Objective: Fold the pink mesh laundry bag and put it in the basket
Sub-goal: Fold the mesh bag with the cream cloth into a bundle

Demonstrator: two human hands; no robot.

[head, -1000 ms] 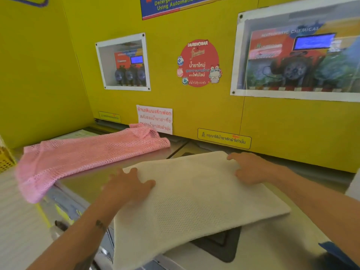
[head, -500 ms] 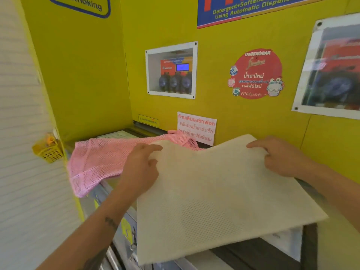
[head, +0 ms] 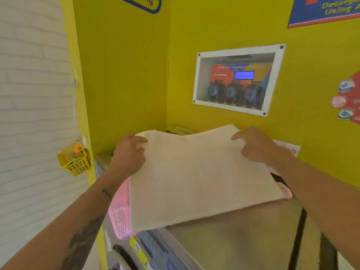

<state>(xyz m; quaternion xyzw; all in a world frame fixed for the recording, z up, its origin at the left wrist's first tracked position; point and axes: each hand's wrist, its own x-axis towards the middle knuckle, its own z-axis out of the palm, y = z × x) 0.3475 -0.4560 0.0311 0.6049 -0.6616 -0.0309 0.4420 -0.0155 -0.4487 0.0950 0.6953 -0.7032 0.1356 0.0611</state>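
We read only fragments: "king" on the blue-bordered sign [head: 145, 3] top left, and "Deterge" over "Using A" on the blue poster [head: 329, 10] top right; the rest blurs

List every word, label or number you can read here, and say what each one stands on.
"king": cut-off end of a word on the blue-bordered sign at the top of the yellow wall.
"Deterge" over "Using A": cut-off lines on the blue poster, top right.
Dispenser panel behind the window: header blurred, unreadable.
Small yellow label behind the white mesh bag: too small.
Red round sticker: unreadable.
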